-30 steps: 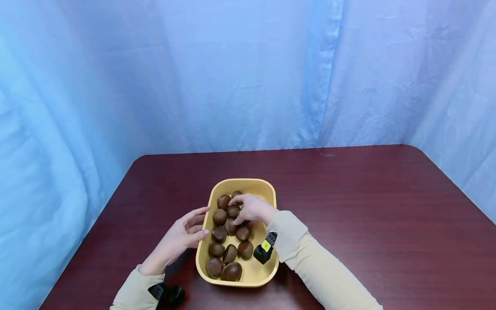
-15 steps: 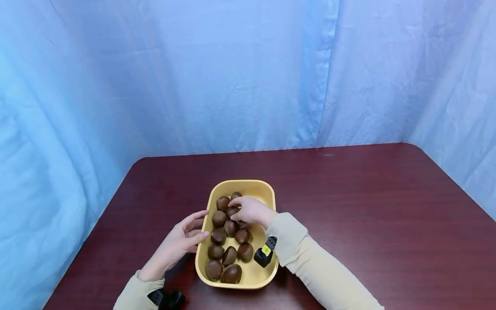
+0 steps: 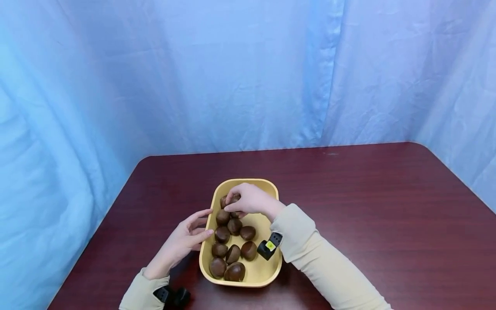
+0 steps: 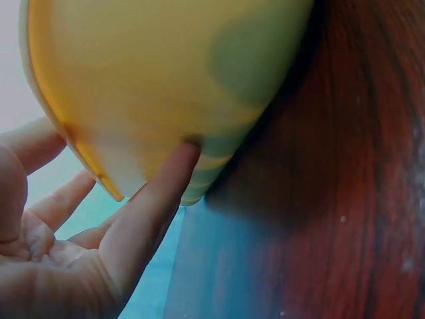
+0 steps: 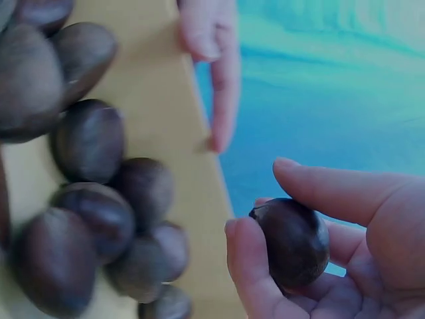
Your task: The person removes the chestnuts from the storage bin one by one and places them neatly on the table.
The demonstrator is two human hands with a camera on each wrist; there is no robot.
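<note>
A yellow rectangular box (image 3: 261,274) with rounded corners holds several brown chestnuts (image 3: 234,272), most of them along its left side. My right hand (image 3: 252,200) is over the far part of the box. In the right wrist view it holds one dark chestnut (image 5: 292,242) between curled fingers and thumb. My left hand (image 3: 180,243) is at the box's left side, fingers fairly straight. The left wrist view shows a fingertip (image 4: 189,149) against the outer wall, with other fingers near the rim. My right hand hides part of the farther chestnuts in the head view.
The box stands on a dark red wooden table (image 3: 360,206), nearer its front edge than its back. Light blue curtains (image 3: 240,77) hang behind and at both sides. A black camera (image 3: 267,249) on my right wrist is above the box.
My right hand has risen from among the chestnuts and moved a little toward the far end, a chestnut in its fingers. My left hand stays at the box's side.
</note>
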